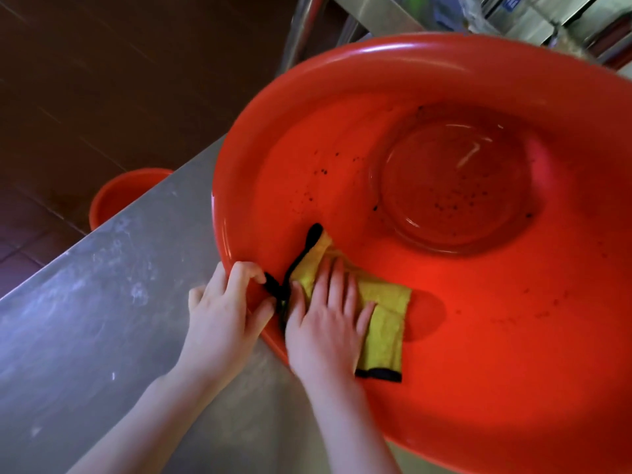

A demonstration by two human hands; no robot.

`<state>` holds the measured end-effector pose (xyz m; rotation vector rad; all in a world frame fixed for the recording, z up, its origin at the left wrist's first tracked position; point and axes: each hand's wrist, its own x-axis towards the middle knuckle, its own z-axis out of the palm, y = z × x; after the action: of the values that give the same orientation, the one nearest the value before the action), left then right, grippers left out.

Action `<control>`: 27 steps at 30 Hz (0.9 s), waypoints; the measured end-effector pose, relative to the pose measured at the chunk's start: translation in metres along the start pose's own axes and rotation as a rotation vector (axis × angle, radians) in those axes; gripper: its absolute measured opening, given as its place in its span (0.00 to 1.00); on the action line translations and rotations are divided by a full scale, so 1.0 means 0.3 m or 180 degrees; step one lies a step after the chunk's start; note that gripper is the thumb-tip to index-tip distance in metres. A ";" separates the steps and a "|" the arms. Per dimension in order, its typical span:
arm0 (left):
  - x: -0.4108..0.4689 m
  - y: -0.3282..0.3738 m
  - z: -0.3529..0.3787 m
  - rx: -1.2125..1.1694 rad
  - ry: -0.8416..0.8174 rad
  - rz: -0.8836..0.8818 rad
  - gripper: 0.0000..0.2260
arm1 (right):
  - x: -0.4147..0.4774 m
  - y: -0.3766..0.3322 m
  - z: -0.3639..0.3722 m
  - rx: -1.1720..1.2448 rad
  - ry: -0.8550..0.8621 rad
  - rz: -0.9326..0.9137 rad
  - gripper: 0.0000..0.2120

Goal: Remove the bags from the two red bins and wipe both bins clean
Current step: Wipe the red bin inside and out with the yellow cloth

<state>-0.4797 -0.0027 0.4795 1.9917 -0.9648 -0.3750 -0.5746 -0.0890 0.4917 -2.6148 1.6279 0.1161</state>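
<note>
A large red bin (393,63) lies tilted on the steel counter, its open mouth facing me. Dark specks dot its inner wall and round bottom. My left hand (222,313) grips the bin's near rim, fingers curled over the edge. My right hand (325,323) presses flat on a yellow cloth with black trim (384,333) against the inner wall, just inside the rim. A second red bin (119,196) stands on the floor to the left, partly hidden by the counter. No bag is visible in either bin.
The steel counter (102,319) runs diagonally from lower left to upper right. Dark brown tiled floor (102,80) lies beyond its left edge. Metal legs and shelving (376,12) stand at the top behind the bin.
</note>
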 end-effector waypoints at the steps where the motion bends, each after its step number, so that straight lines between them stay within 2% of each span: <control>1: 0.000 0.000 -0.003 -0.0012 -0.0027 -0.0005 0.19 | 0.050 0.021 0.005 0.0010 -0.0034 0.0098 0.31; 3: -0.002 0.003 -0.009 -0.0039 -0.0055 -0.0002 0.19 | 0.192 0.071 0.008 0.0113 0.0042 0.0364 0.30; 6: -0.006 0.004 -0.006 -0.0063 -0.0082 0.0009 0.17 | 0.403 0.126 -0.040 0.0545 -0.0287 0.0797 0.29; 9: -0.007 0.001 0.001 0.0005 -0.0035 0.0025 0.17 | 0.454 0.131 -0.055 0.0582 -0.0422 0.0895 0.29; 11: -0.007 0.002 0.006 0.0033 0.0008 0.0011 0.18 | 0.370 0.104 -0.036 0.0467 -0.0267 0.0729 0.29; 14: -0.006 -0.001 0.004 0.0097 -0.0009 0.0039 0.16 | 0.130 0.046 0.000 0.0321 0.0002 0.0172 0.32; 18: -0.011 -0.007 0.001 0.0160 -0.0097 0.0098 0.16 | -0.031 0.022 0.007 0.0111 -0.0003 -0.0122 0.33; 23: -0.012 -0.007 0.001 0.0105 -0.0110 0.0049 0.14 | 0.262 0.082 -0.018 0.0382 0.0047 0.0254 0.30; 27: -0.015 -0.009 0.009 0.0110 -0.0089 0.0040 0.13 | 0.457 0.116 -0.059 0.0862 -0.0389 0.0826 0.29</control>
<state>-0.4828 0.0000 0.4753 2.0154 -1.0069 -0.3825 -0.5448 -0.2284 0.4958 -2.1508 1.7902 0.0603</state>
